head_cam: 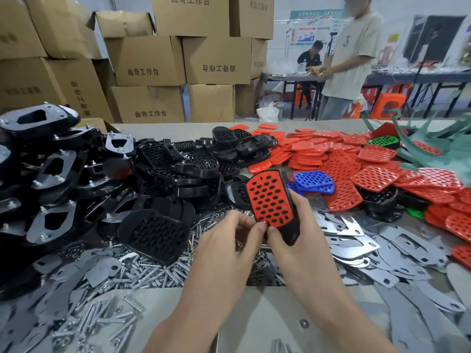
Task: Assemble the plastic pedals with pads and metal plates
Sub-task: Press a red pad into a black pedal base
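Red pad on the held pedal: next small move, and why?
Probably press the near edge of the red pad down into the black pedal with both thumbs. The left hand and right hand pinch that end, thumb tips at the pad's lower edge. Whether it sits flush there I cannot tell. The metal plates would come after.

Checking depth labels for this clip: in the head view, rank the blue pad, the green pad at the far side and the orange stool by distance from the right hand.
1. Blue pad: just beyond the right hand, slightly right.
2. Green pad: far right of the table.
3. Orange stool: past the table, behind.
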Available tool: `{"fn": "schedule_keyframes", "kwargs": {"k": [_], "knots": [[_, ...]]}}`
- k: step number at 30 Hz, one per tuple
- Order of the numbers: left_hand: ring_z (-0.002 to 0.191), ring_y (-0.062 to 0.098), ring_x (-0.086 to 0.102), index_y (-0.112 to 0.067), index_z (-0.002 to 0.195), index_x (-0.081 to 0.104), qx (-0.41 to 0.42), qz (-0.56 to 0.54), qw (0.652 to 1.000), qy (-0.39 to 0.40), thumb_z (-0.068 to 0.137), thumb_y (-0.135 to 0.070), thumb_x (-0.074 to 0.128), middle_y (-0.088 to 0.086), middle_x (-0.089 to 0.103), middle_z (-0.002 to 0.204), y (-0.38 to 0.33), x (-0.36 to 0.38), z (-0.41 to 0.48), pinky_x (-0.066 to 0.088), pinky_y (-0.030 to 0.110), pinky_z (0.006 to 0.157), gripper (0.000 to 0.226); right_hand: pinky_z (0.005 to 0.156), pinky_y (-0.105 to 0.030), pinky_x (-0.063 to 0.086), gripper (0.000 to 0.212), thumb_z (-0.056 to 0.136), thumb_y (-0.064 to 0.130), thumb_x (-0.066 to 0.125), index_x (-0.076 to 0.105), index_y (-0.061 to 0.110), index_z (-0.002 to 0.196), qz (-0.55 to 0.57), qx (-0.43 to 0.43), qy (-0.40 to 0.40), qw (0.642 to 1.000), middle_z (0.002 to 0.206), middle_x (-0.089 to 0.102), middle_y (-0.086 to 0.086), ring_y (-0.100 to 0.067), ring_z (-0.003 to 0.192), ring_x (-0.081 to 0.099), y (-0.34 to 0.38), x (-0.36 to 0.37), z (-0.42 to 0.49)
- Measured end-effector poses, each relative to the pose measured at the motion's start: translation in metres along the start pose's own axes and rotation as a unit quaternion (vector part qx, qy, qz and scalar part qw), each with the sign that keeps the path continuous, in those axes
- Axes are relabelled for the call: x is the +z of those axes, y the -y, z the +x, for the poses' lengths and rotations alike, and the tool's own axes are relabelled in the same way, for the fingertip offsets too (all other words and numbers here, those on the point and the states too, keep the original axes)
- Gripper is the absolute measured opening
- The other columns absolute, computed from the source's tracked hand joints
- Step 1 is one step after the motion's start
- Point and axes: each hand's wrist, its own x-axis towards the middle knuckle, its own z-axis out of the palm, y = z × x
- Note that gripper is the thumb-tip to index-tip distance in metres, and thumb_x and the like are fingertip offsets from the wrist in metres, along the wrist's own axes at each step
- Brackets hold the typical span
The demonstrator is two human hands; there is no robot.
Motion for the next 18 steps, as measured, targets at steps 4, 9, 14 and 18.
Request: {"fn": "schedule_keyframes", "kwargs": {"k": [4,9,14,18], "knots": [[0.079,0.004,0.063,-0.025,0.088,0.062,0.030,0.050,0.998,0.001,0.091,-0.041,0.058,-0.015,0.067,0.081,0.001,-0.002,-0.001,0.050,0.030,0.074,0.016,0.089,-0.030,0.052,0.063,0.093,-0.001,0.062,0.049,0.053,0.125,-0.007,-0.002,0.013,1.000,0.107,0.069,0.025,-0.003,0.099,0.067,-0.001,-0.001,0.000],[0.081,0.009,0.058,-0.015,0.093,0.063,0.148,0.156,0.977,0.008,0.091,-0.011,0.070,-0.007,0.063,0.088,-0.001,-0.005,0.003,0.045,0.029,0.070,0.008,0.082,-0.025,0.054,0.065,0.092,-0.004,0.061,0.051,0.053,0.123,0.000,-0.017,0.019,1.000,0.103,0.070,0.023,-0.005,0.090,0.067,0.000,-0.002,0.001],[0.102,-0.001,0.063,-0.032,0.106,0.061,0.009,-0.070,0.997,0.040,0.091,-0.024,0.071,-0.020,0.065,0.103,-0.007,-0.008,-0.001,0.047,0.012,0.082,0.019,0.090,-0.032,0.055,0.062,0.091,-0.011,0.058,0.058,0.043,0.121,0.091,0.000,0.008,0.996,0.107,0.074,0.015,-0.008,0.100,0.071,-0.001,-0.005,0.002],[0.104,-0.005,0.063,-0.039,0.117,0.059,-0.105,-0.189,0.974,0.063,0.075,-0.054,0.063,-0.020,0.068,0.108,-0.008,-0.009,0.003,0.049,0.016,0.085,0.044,0.096,-0.038,0.059,0.061,0.094,-0.010,0.059,0.062,0.048,0.113,0.146,0.013,0.039,0.989,0.110,0.075,0.006,-0.014,0.105,0.072,0.003,-0.007,0.002]]}}
